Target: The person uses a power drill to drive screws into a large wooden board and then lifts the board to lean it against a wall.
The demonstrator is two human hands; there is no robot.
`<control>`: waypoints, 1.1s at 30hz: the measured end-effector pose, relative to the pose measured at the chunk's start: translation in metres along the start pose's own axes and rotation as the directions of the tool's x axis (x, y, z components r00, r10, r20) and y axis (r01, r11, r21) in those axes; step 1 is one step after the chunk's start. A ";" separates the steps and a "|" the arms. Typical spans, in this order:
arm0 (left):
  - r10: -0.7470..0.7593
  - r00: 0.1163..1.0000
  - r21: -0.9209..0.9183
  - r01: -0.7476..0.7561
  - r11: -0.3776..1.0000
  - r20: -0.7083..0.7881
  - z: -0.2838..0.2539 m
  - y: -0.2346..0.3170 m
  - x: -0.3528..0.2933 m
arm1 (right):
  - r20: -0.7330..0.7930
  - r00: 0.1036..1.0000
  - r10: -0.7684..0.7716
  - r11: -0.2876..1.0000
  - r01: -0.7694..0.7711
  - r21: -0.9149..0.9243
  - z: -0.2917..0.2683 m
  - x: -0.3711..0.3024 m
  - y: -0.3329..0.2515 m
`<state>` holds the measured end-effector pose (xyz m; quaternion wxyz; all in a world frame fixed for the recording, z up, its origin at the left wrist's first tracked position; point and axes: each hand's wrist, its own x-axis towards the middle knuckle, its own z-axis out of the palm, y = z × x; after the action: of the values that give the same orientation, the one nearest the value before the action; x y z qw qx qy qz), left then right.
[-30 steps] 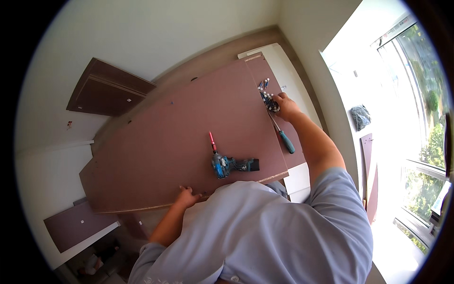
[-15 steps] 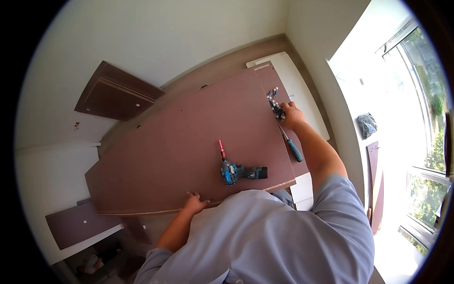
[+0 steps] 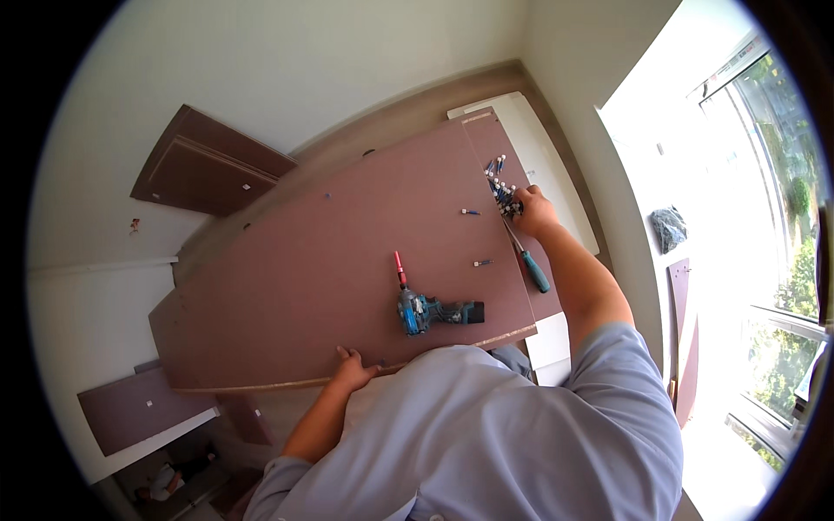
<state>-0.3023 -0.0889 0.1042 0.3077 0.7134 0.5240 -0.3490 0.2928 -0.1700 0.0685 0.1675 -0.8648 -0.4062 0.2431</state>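
Note:
At the far right of a brown panel (image 3: 295,269), a pile of small dark-blue furniture bolts with white ends (image 3: 500,191) lies beside my right hand (image 3: 537,210). Its fingers curl down closed into the pile's near right side, gripping some bolts; the fingertips are partly hidden. A teal-handled screwdriver (image 3: 534,272) points its shaft at the pile. Two loose bolts lie apart on the panel: a farther bolt (image 3: 470,212) and a nearer bolt (image 3: 483,262). My left hand (image 3: 351,372) rests at the near edge, fingers apart and holding nothing.
A blue-and-black cordless driver (image 3: 415,313) with a red bit holder lies on the panel between my arms. More brown boards (image 3: 217,169) lean against the left wall. White panels (image 3: 556,165) lie beyond the right end. A dark plastic bag (image 3: 669,229) sits by the window.
Two bolts now lie separately on the main panel, left of the pile, where none showed before. My right hand is still at the pile, and the view has shifted slightly.

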 end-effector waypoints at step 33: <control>0.680 0.633 -0.244 -0.773 0.586 -0.371 -0.123 0.261 0.073 | -0.204 0.976 0.082 0.800 0.058 0.598 0.003 -0.101 0.027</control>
<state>-0.0145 -0.0188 0.1333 0.4909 0.8271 0.2736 0.0059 0.2521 -0.2654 0.0822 0.4747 -0.7912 -0.2816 0.2632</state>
